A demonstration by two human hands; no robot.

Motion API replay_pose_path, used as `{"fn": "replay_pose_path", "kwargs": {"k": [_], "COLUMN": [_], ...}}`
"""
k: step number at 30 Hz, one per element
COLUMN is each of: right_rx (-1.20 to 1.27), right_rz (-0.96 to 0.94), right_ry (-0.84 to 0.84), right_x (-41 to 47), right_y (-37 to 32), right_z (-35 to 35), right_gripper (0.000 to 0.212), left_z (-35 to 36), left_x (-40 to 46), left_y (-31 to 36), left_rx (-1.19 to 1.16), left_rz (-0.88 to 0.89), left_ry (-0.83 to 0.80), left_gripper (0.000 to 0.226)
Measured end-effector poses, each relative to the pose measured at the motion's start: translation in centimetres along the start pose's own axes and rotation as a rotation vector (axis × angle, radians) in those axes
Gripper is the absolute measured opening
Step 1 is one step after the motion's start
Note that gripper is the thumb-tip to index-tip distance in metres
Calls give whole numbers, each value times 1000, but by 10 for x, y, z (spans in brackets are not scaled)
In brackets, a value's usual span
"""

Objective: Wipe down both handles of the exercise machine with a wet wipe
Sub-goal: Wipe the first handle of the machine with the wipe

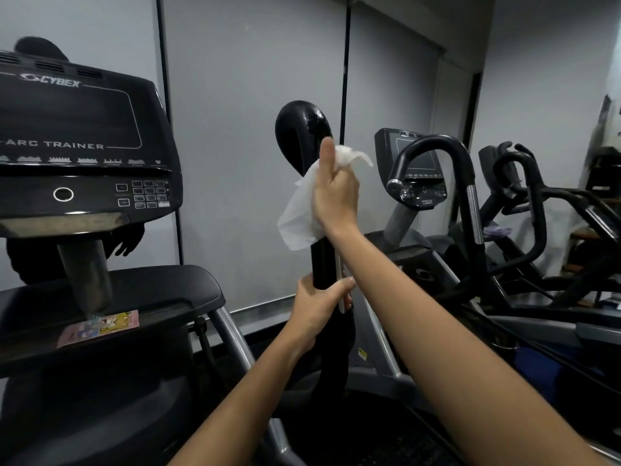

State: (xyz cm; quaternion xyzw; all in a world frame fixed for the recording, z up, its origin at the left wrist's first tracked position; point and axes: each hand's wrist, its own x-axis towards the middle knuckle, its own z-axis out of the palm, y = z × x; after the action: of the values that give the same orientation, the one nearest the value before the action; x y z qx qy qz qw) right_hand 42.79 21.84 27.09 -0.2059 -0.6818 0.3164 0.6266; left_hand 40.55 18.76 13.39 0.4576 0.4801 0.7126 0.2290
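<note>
With the right hand (334,193) clutching the wet wipe (302,210) against the handle (302,136) and the left hand (321,309) gripping its shaft below, the loose-hanging wipe could slip free.

I'm seeing dim, even indoor light, soft glare shining on the glossy black looped handle (302,129), edges bending, lower corners sinking into shadow.

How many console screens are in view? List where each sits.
2: the Arc Trainer console at left, and a smaller console right of the right hand holding the wipe. More may be hidden behind.
</note>
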Motion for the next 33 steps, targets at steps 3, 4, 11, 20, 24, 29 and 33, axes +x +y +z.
{"fn": "replay_pose_path", "kwargs": {"k": [3,4,11,20,24,29,33], "right_rx": [-76,-77,-37,49,195,208,232], "right_rz": [-32,-16,8,176,253,237,286], "right_ry": [-1,5,33,-251,-369,-474,-518], "right_x": [-2,4,11,-9,-8,-10,-17], "right_y": [0,-5,-13,13,2,-4,19], "right_z": [-1,-1,1,-20,-32,-46,-44], "right_gripper": [55,56,54,66,60,66,90], "left_z": [0,-1,-10,-17,-10,-20,-34], "left_x": [1,1,0,7,6,2,3], "left_y": [-1,0,5,84,113,120,138], "left_rx": [13,24,27,-37,144,39,-488], "left_rz": [-19,-12,-33,281,318,100,-143], "left_ry": [1,-2,-127,123,56,-18,110], "left_gripper": [23,23,31,45,11,19,33]}}
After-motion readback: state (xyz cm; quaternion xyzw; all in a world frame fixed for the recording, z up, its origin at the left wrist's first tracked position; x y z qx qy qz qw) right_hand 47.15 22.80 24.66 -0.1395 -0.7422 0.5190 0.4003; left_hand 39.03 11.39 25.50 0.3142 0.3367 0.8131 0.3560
